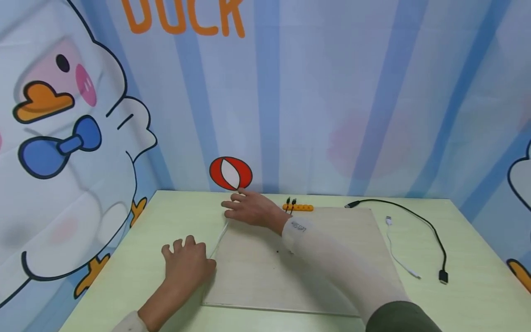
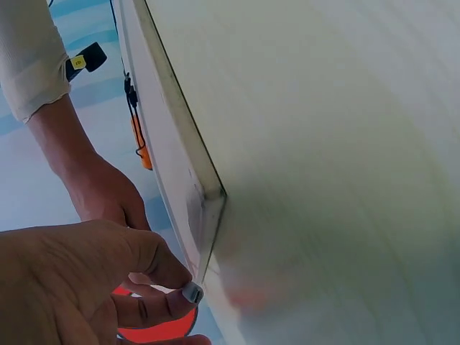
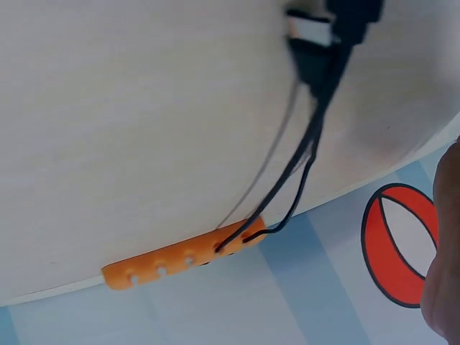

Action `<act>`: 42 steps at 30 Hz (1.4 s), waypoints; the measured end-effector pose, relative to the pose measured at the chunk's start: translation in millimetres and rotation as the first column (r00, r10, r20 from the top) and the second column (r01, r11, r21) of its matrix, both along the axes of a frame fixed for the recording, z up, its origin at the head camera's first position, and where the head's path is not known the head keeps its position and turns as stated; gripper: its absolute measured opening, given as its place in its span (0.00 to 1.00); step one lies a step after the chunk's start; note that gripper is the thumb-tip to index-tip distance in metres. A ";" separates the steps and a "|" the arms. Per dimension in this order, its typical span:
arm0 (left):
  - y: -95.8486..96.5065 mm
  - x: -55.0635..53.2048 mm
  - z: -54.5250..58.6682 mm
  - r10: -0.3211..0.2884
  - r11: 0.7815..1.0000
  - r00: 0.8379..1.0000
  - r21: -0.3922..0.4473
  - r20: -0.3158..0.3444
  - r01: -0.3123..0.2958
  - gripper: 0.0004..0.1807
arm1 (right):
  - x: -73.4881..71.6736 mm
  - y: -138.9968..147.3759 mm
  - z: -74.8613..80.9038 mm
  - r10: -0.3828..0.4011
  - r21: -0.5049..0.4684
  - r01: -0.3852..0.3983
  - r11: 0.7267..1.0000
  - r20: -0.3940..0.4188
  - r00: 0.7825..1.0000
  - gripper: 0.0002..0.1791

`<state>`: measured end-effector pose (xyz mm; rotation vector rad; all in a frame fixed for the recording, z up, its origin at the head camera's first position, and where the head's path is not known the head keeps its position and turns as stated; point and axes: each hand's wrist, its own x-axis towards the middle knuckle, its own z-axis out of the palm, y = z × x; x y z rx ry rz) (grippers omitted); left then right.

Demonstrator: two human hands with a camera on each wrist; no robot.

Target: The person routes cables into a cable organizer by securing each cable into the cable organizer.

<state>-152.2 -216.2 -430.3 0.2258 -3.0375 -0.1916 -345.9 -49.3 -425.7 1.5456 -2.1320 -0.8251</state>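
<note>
In the head view my left hand (image 1: 188,263) is over the left edge of a pale flat board (image 1: 332,258). Its thumb and a finger come together at a small grey tip (image 2: 192,292) in the left wrist view. A thin white cable (image 1: 220,237) runs from beside that thumb up towards my right hand (image 1: 253,210), which hovers by the board's far left corner with its fingers bent. Whether the right fingers grip the cable, I cannot tell. An orange cable holder (image 1: 304,208) stands along the far edge, with two black cables (image 3: 305,133) in its slots.
To the right of the board lie a long black cable (image 1: 427,221) and a short white cable (image 1: 394,251) with a USB plug. The board rests on a pale table (image 1: 464,304). Behind rises a blue striped cloth (image 1: 311,92) printed with a duck and a red ball.
</note>
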 end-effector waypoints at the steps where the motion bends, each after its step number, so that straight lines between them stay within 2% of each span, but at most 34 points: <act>1: 2.0 -0.2 0.2 -0.004 1.000 1.000 -0.001 -0.008 0.004 0.11 | -0.6 2.8 0.1 -0.006 0.001 0.006 1.000 -0.005 1.000 0.29; 7: 12.9 -1.7 0.2 -0.033 0.999 0.997 -0.025 -0.067 0.032 0.09 | -4.0 17.7 -0.1 -0.021 -0.001 0.021 1.000 -0.032 0.999 0.31; 12: 22.2 -2.7 1.8 -0.051 0.998 0.994 -0.038 -0.096 0.047 0.10 | -6.4 26.1 1.4 -0.038 -0.020 0.038 0.999 0.016 0.999 0.31; 20: 38.1 -5.6 5.1 -0.064 0.998 0.996 -0.008 -0.062 0.064 0.10 | -9.8 39.1 2.5 -0.045 -0.022 0.046 0.999 0.037 0.998 0.31; 28: 56.3 -10.5 9.4 -0.108 0.994 0.992 0.006 -0.062 0.109 0.10 | -14.9 58.0 9.0 -0.054 -0.059 0.059 0.997 0.086 0.995 0.28; 42: 78.6 -22.3 13.7 -0.157 0.987 0.985 0.023 -0.078 0.159 0.13 | -20.3 87.0 8.6 -0.016 -0.096 0.022 0.995 0.066 0.998 0.27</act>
